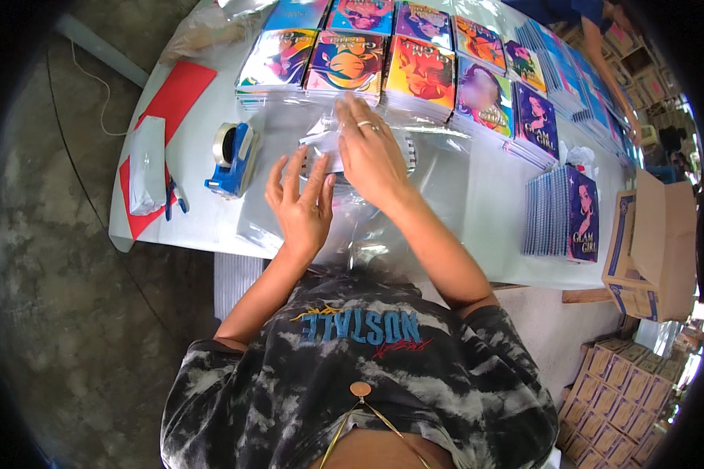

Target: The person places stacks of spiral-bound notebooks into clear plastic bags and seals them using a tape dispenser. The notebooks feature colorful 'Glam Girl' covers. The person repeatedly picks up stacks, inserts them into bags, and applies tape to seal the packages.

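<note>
The step in hand looks like wrapping: a white spiral-bound bundle [325, 150] lies among clear film [289, 227] on the surface [493, 199], in front of the stacked notebooks [344, 62]. The right hand [368, 152] lies flat over it, fingers extended and nearly together; the left hand [301, 203] has its fingers spread at the near edge. Neither hand visibly pinches anything. The next move probably calls for 1 hand pinning the film, leaving the other for the blue tape dispenser [235, 168].
</note>
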### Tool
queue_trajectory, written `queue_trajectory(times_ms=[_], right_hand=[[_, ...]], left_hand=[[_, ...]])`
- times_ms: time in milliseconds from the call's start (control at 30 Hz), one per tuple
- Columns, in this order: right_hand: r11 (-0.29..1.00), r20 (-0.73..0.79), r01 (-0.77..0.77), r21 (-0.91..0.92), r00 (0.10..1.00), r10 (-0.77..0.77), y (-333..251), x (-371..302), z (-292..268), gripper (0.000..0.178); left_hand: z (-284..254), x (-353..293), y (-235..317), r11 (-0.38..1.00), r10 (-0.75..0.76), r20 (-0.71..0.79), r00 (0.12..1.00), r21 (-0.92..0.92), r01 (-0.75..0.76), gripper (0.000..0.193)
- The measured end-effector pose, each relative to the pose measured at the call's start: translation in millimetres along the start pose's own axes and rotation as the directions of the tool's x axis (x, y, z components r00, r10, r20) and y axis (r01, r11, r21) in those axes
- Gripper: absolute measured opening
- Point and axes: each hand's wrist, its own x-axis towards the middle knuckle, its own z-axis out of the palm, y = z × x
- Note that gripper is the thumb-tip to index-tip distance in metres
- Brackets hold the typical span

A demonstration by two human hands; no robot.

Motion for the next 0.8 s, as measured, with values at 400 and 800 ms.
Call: queue_trajectory(times_ms=[400,800], right_hand=[[0.984,-0.212,-0.005,0.176,0.976,0.043,2,-57,-20,0.033],[0.994,-0.138,0.054,0.092,0.99,-0.04,4,-63,-21,0.033]], left_hand=[[-7,26,39,0.906,0.087,0.294,0.952,-0.42,0.047,0.059],[-14,173,-31,0.553,0.113,0.512,0.851,-0.744,0.375,0.03]])
